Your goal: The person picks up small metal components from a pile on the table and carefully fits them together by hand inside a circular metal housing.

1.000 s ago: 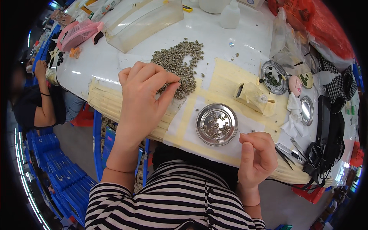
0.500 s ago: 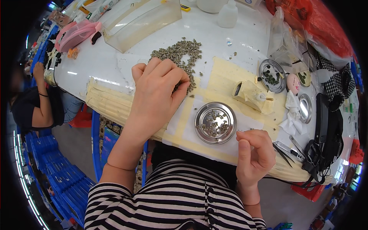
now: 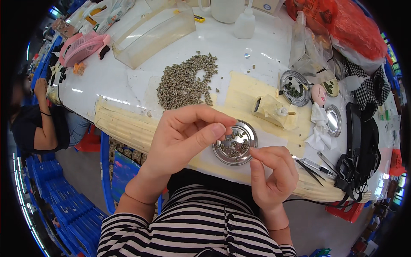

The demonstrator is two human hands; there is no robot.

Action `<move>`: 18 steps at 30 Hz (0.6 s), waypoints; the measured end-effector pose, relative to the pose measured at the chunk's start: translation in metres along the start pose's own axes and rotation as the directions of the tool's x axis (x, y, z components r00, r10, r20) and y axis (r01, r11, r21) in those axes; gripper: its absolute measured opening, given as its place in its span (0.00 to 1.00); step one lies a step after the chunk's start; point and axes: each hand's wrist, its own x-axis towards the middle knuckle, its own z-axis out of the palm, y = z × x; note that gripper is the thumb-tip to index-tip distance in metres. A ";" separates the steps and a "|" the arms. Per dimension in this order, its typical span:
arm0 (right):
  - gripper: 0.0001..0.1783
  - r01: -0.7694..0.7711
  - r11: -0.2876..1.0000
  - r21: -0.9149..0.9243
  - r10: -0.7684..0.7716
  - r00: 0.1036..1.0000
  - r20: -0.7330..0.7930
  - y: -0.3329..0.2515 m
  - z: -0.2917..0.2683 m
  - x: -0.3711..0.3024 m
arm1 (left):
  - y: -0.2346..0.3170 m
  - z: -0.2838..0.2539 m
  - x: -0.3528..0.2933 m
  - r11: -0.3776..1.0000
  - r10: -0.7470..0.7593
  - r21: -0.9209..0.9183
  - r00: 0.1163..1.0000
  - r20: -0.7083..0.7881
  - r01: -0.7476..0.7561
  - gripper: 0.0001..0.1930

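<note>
Shirt [image 3: 184,222] striped in black and white; cloth [image 3: 381,88] checked in same two colours. Small parts [image 3: 182,85] greyish – dish [image 3: 252,135] silver. Table [image 3: 239,55] white, plastic bag [image 3: 359,34] red, mesh item [image 3: 81,49] pink.

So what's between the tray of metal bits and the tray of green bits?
A yellowish block, between the metal-bits tray and the green-bits tray, in the head view.

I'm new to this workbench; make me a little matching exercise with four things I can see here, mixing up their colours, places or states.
1. Left hand
2. Heap of small metal parts
3. Squeeze bottle
4. Wrapped block

A. white, standing upright
B. grey, spread loosely
C. pale yellow
D. fingertips near the round dish

Pairs: 1-D, 2-B, 3-A, 4-C
</note>
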 end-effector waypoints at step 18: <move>0.17 0.167 0.974 -0.153 -0.182 0.980 -0.087 -0.006 0.008 0.017 | -0.027 0.008 -0.006 0.983 -0.019 -0.180 0.989 0.147 0.045 0.09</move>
